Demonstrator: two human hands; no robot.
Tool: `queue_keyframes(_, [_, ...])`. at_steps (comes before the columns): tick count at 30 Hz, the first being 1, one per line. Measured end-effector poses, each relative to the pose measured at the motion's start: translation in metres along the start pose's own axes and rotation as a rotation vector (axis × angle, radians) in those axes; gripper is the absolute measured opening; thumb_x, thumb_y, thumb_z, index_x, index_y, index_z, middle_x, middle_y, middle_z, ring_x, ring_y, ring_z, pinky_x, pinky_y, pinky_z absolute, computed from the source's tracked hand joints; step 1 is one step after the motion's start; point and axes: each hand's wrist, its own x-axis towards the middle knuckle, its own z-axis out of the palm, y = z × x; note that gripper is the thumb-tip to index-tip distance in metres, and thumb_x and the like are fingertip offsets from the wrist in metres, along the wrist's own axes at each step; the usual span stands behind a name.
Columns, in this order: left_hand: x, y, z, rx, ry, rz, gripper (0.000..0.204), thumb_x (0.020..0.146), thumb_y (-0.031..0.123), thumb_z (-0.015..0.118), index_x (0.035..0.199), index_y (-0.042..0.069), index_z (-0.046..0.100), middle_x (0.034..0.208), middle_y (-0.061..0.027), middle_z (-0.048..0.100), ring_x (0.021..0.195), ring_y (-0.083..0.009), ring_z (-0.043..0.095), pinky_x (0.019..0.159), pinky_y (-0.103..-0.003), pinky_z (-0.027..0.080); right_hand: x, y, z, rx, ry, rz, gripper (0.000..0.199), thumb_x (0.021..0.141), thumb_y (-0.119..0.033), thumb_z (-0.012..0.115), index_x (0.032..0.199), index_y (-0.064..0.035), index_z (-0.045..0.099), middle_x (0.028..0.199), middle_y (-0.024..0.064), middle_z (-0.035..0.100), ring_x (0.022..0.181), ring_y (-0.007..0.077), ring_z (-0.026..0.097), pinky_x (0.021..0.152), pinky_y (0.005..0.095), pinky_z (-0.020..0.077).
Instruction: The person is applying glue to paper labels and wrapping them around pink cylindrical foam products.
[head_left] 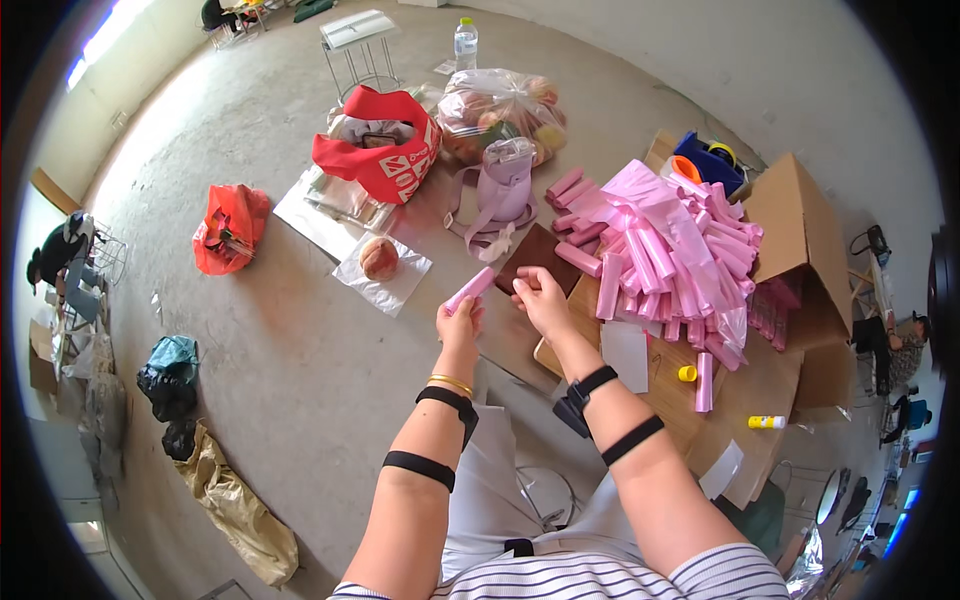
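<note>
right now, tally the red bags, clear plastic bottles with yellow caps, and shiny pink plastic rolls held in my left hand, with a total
Red tote bag plus thin red plastic bag: 2
Clear plastic bottle with yellow cap: 1
Shiny pink plastic roll in left hand: 1
Total: 4

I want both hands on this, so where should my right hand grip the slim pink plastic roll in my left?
Probably its exposed far end, from the right: the pink roll slants away and rightward from your left hand, which wraps the near end.

The rolls [655,262] are pink — tote [372,168] red, shirt [620,580] striped.
</note>
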Motion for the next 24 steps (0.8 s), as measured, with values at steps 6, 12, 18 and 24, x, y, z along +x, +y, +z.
queue_keyframes(6, [-0.004,0.005,0.003,0.773,0.081,0.199,0.052,0.087,0.018,0.065,0.13,0.007,0.037,0.086,-0.0098,0.069,0.07,-0.0174,0.068,0.057,-0.031,0.052,-0.079,0.011,-0.033,0.039,-0.179,0.132,0.025,0.095,-0.027,0.061,0.086,-0.0046,0.064,0.062,-0.0055,0.053,0.055,0.0052,0.045,0.051,0.0237,0.037])
queue_keyframes(12, [-0.023,0.025,-0.025,0.934,-0.044,0.36,0.073,0.089,0.015,0.064,0.146,0.007,0.019,0.077,-0.0088,0.066,0.058,-0.0155,0.061,0.053,-0.028,0.049,-0.129,-0.006,-0.071,0.582,-0.359,0.307,0.029,0.099,-0.024,0.054,0.118,-0.0032,0.064,0.069,-0.0047,0.054,0.064,0.0054,0.046,0.062,0.0206,0.0384])
queue_keyframes(18, [-0.122,0.044,-0.014,0.347,-0.355,0.269,0.074,0.09,0.004,0.058,0.15,0.015,0.015,0.11,-0.0141,0.058,0.077,-0.015,0.059,0.065,-0.026,0.05,-0.162,-0.07,-0.103,1.162,-0.502,0.326,0.034,0.098,-0.026,0.055,0.124,-0.0032,0.056,0.083,-0.0005,0.058,0.074,0.0089,0.053,0.075,0.0259,0.0456])
queue_keyframes(24, [-0.26,0.0,0.034,-0.08,-0.712,-0.119,0.066,0.095,0.02,0.052,0.151,0.017,0.017,0.14,-0.0113,0.04,0.115,-0.0208,0.047,0.099,-0.038,0.04,-0.23,-0.108,-0.118,0.297,-0.232,-0.312,0.036,0.091,-0.014,0.06,0.126,-0.0071,0.054,0.113,0.007,0.055,0.11,0.0198,0.051,0.099,0.0371,0.0394])
